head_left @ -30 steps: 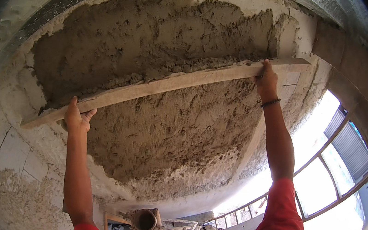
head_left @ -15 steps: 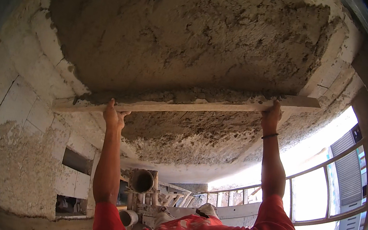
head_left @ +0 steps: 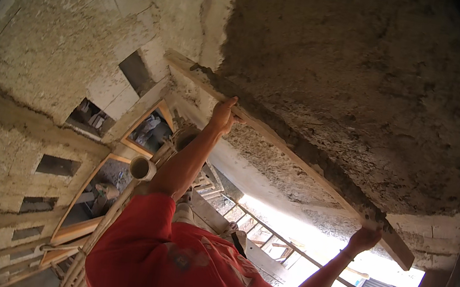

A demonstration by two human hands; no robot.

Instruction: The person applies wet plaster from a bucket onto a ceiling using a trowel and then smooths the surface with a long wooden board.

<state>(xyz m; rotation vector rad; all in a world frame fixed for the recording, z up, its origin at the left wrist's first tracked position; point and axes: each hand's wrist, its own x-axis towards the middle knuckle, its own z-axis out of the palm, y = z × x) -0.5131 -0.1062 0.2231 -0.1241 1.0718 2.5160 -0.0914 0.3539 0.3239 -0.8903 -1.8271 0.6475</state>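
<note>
A long wooden straightedge board [head_left: 308, 168] spans the space above me, slanting from upper left down to lower right. Wet grey mortar [head_left: 321, 158] is heaped along its upper edge. My left hand [head_left: 223, 116] is closed around the board's lower edge toward its left end. Nearer the other end, my right hand [head_left: 364, 239] grips it too, a dark band on that wrist. The board lies along or close to a rough surface overhead, coated with dark wet mortar [head_left: 357, 61]; whether it touches all along cannot be told.
A block wall [head_left: 51, 44] with several small openings stands at left. Below my left arm are a pale bucket [head_left: 142, 168] and wooden poles [head_left: 92, 241]. A railing [head_left: 308, 258] runs along the bright open side at lower right.
The view has turned and shifted, so the board now slants steeply instead of lying nearly level. Both hands keep hold of it. More of the left wall and poles shows.
</note>
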